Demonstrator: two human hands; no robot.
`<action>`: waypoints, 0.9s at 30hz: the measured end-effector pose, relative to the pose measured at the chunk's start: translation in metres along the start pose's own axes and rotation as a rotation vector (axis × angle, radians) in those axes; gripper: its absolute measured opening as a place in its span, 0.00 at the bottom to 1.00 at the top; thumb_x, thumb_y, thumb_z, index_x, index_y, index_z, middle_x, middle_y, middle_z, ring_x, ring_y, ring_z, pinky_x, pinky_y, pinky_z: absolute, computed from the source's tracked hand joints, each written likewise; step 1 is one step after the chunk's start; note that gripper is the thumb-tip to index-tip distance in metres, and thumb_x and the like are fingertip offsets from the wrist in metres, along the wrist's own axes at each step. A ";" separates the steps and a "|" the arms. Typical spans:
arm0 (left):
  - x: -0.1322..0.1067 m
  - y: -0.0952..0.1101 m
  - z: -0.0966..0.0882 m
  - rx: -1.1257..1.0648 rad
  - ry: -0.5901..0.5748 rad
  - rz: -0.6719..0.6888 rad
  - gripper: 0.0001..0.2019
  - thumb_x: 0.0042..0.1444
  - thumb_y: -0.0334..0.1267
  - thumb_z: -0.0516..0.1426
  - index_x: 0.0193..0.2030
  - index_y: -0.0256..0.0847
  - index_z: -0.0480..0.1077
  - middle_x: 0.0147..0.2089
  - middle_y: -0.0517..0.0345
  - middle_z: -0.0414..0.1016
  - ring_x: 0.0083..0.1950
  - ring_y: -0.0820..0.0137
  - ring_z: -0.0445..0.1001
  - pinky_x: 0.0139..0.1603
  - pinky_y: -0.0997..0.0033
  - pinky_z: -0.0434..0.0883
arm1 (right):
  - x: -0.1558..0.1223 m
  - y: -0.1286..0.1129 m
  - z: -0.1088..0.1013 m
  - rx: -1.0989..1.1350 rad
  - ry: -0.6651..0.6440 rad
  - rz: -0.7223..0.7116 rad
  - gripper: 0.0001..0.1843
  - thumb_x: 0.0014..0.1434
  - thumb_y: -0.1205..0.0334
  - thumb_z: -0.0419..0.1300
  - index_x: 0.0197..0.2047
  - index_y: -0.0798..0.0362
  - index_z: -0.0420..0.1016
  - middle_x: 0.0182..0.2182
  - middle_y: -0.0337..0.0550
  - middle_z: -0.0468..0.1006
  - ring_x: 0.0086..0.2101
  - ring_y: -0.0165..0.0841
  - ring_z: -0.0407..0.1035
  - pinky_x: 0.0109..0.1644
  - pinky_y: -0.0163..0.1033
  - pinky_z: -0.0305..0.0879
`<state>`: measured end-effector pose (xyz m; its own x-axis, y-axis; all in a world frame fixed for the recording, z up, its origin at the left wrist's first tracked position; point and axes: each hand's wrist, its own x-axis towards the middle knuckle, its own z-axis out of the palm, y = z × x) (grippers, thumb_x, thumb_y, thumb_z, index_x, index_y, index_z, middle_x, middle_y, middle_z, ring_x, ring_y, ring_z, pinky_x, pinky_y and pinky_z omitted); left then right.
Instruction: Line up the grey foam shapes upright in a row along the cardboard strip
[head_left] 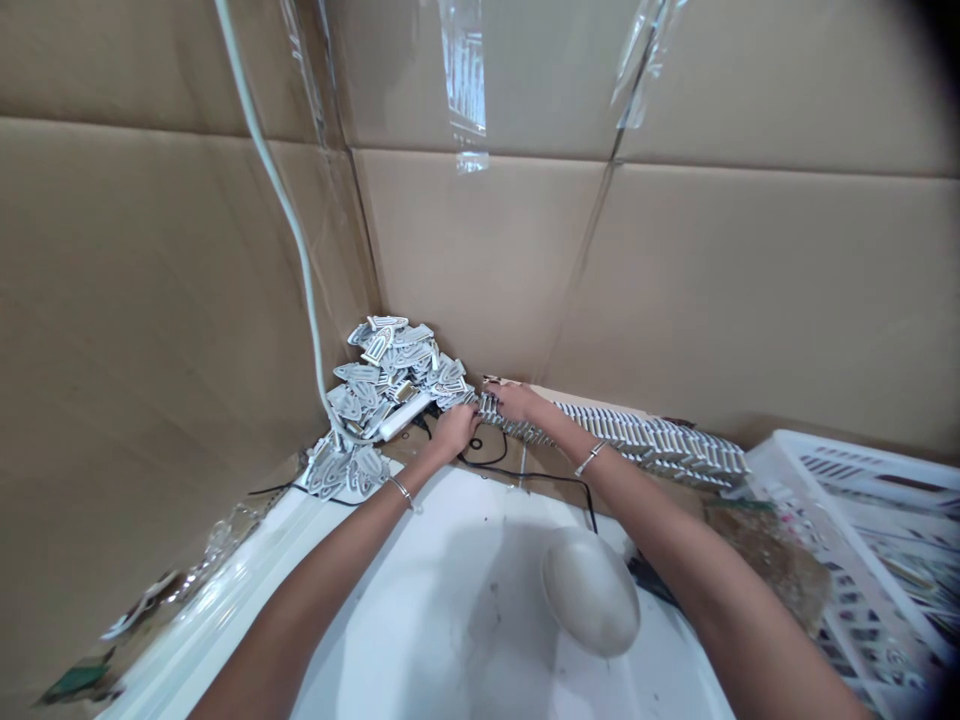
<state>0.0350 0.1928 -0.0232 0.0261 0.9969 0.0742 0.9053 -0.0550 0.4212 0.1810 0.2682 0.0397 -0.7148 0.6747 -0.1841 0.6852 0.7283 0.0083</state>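
**Both hands meet where the heap ends and the row begins**

On my feed the left hand point(454, 435) and the right hand point(517, 402) sit just beside each other, palms down, fingers partly curled. Neither is spread wide, and from this height I cannot tell whether either has hold of anything. The left fingertips point(471, 415) reach the edge of a heap of flat arched pieces point(386, 385), pale with grey markings; their material is too small for me to make out. A white tube point(405, 416) lies among them. The right hand is over the near end of a long row of the same kind of pieces point(645, 440), stood close together on edge and running away to my right along a cardboard sheet point(570, 405).

A black cable point(525, 475) loops in front of the hands. Below them, a white surface point(465, 620) spreads under both forearms and carries a pale egg-shaped object point(591, 590). A bracelet point(401, 491) circles the left wrist, and another point(589, 459) circles the right. A white plastic crate point(847, 470) stands at the far right, beside a brown mat point(772, 560). Cardboard walls point(480, 250) rise behind everything, with a white cable point(289, 230) running down the left one.
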 end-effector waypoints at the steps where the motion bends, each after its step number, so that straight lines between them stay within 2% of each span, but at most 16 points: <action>1: -0.001 0.000 -0.001 0.008 -0.002 -0.011 0.10 0.65 0.33 0.53 0.45 0.38 0.76 0.45 0.43 0.80 0.49 0.58 0.77 0.51 0.63 0.70 | 0.001 0.000 0.000 -0.001 0.002 -0.009 0.24 0.65 0.69 0.49 0.62 0.51 0.67 0.59 0.53 0.73 0.57 0.42 0.69 0.55 0.44 0.67; 4: -0.004 0.001 -0.003 0.026 -0.010 -0.033 0.10 0.64 0.34 0.54 0.45 0.40 0.76 0.45 0.45 0.80 0.49 0.58 0.78 0.50 0.64 0.70 | 0.003 -0.001 0.001 -0.012 0.002 -0.025 0.24 0.64 0.71 0.49 0.61 0.48 0.70 0.59 0.50 0.73 0.58 0.42 0.68 0.56 0.46 0.67; 7: -0.011 -0.001 -0.009 0.036 -0.011 -0.037 0.11 0.63 0.36 0.54 0.47 0.42 0.76 0.45 0.48 0.81 0.49 0.58 0.78 0.48 0.65 0.70 | 0.004 -0.005 0.000 -0.029 0.007 -0.022 0.24 0.63 0.72 0.50 0.59 0.48 0.72 0.58 0.51 0.74 0.57 0.44 0.69 0.55 0.48 0.68; 10: -0.025 -0.006 -0.020 0.042 -0.008 -0.042 0.13 0.63 0.36 0.53 0.50 0.43 0.76 0.45 0.50 0.81 0.48 0.59 0.78 0.45 0.67 0.69 | 0.002 -0.007 0.000 -0.046 0.029 -0.031 0.25 0.63 0.73 0.49 0.60 0.48 0.71 0.59 0.52 0.73 0.56 0.45 0.69 0.55 0.49 0.68; 13: -0.046 -0.015 -0.033 0.044 -0.018 -0.052 0.13 0.64 0.38 0.52 0.49 0.43 0.76 0.41 0.52 0.82 0.43 0.60 0.79 0.41 0.70 0.68 | 0.001 -0.008 0.001 -0.059 0.054 -0.051 0.26 0.64 0.73 0.48 0.61 0.45 0.71 0.62 0.50 0.69 0.58 0.43 0.68 0.56 0.49 0.67; 17: -0.080 -0.030 -0.047 0.033 -0.044 -0.045 0.13 0.65 0.41 0.51 0.45 0.43 0.77 0.39 0.54 0.82 0.40 0.63 0.79 0.38 0.72 0.66 | 0.001 -0.011 0.001 -0.071 0.053 -0.054 0.26 0.63 0.74 0.49 0.58 0.45 0.74 0.60 0.50 0.71 0.57 0.42 0.68 0.56 0.48 0.67; 20: -0.111 -0.039 -0.056 -0.048 -0.059 -0.057 0.16 0.65 0.44 0.50 0.48 0.44 0.77 0.39 0.55 0.82 0.39 0.64 0.78 0.37 0.72 0.65 | 0.000 -0.014 -0.003 -0.071 0.063 -0.046 0.26 0.62 0.74 0.49 0.58 0.47 0.73 0.59 0.52 0.72 0.56 0.42 0.68 0.54 0.47 0.67; 24: -0.162 -0.048 -0.066 -0.128 -0.039 -0.121 0.19 0.66 0.47 0.48 0.50 0.44 0.76 0.38 0.56 0.81 0.38 0.64 0.77 0.39 0.70 0.66 | -0.008 -0.017 -0.014 -0.065 0.098 -0.026 0.23 0.62 0.73 0.50 0.55 0.48 0.75 0.56 0.51 0.74 0.56 0.41 0.68 0.54 0.46 0.65; 27: -0.203 -0.060 -0.069 -0.089 0.003 -0.176 0.18 0.66 0.48 0.46 0.44 0.46 0.75 0.40 0.57 0.80 0.40 0.64 0.76 0.41 0.70 0.66 | -0.015 -0.018 -0.022 -0.060 0.158 0.004 0.19 0.65 0.70 0.49 0.53 0.50 0.75 0.52 0.51 0.76 0.52 0.40 0.70 0.51 0.43 0.64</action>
<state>-0.0540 -0.0103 -0.0009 -0.1308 0.9914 -0.0047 0.8547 0.1152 0.5062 0.1764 0.2476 0.0642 -0.7282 0.6849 -0.0268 0.6822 0.7280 0.0685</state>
